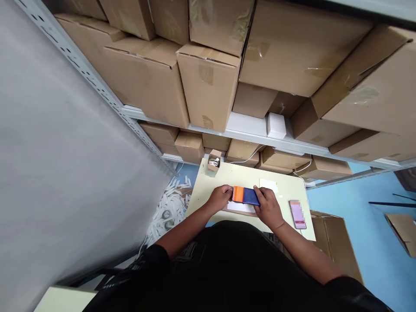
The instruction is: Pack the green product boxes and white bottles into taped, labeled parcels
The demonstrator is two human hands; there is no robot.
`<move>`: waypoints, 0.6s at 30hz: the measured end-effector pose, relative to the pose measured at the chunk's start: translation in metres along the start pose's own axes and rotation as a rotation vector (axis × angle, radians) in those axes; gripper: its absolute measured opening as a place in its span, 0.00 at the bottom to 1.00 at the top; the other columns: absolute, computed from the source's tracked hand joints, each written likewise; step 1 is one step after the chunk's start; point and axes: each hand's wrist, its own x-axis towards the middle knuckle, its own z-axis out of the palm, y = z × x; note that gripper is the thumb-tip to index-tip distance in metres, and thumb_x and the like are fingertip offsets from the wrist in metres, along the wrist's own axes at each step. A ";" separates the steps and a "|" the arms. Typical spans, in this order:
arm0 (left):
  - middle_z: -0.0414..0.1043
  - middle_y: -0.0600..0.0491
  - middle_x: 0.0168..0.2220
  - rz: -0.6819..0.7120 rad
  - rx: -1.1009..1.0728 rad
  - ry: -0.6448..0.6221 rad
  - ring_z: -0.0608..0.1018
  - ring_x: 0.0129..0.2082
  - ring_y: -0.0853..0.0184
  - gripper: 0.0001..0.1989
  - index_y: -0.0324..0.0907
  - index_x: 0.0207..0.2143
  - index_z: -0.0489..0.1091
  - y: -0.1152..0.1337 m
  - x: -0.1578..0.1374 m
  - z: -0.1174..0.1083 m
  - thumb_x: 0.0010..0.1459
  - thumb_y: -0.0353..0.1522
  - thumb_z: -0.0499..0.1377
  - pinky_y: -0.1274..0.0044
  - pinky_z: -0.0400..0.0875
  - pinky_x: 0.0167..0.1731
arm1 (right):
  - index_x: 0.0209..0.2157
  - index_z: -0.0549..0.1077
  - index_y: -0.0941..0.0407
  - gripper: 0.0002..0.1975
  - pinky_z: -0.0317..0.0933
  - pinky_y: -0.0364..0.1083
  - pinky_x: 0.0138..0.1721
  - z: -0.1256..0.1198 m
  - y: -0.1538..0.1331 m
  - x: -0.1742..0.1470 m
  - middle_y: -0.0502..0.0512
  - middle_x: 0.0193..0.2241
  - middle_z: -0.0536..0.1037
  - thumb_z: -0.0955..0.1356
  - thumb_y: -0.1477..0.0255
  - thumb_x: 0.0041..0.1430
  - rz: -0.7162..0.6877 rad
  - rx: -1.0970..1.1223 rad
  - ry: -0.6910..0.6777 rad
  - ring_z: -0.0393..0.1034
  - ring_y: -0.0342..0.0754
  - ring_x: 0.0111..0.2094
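Note:
Between my two hands is a flat, dark blue and orange packet (249, 196) with a serrated edge at its orange left end. My left hand (221, 198) pinches that left end, fingers curled inward. At the blue right end, my right hand (269, 209) grips with the thumb along the upper corner. Under the packet lies a white flat piece (240, 207) with a brown edge along its front, partly hidden. A white sheet (268, 185) lies just beyond my right hand on the pale yellow table (199, 195).
A small open carton (213, 162) with contents stands at the table's back left. A phone (297, 214) lies at the right. Shelves of cardboard boxes (208, 86) rise behind. White scraps (167, 212) cover the floor at left; a large carton (336, 240) stands at right.

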 end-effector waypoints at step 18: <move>0.78 0.53 0.31 0.086 0.404 0.172 0.78 0.32 0.63 0.14 0.43 0.34 0.76 -0.010 -0.039 -0.033 0.67 0.37 0.53 0.74 0.66 0.34 | 0.72 0.55 0.58 0.40 0.69 0.62 0.52 -0.026 -0.010 0.009 0.68 0.49 0.71 0.68 0.74 0.60 -0.133 -0.008 -0.254 0.65 0.63 0.48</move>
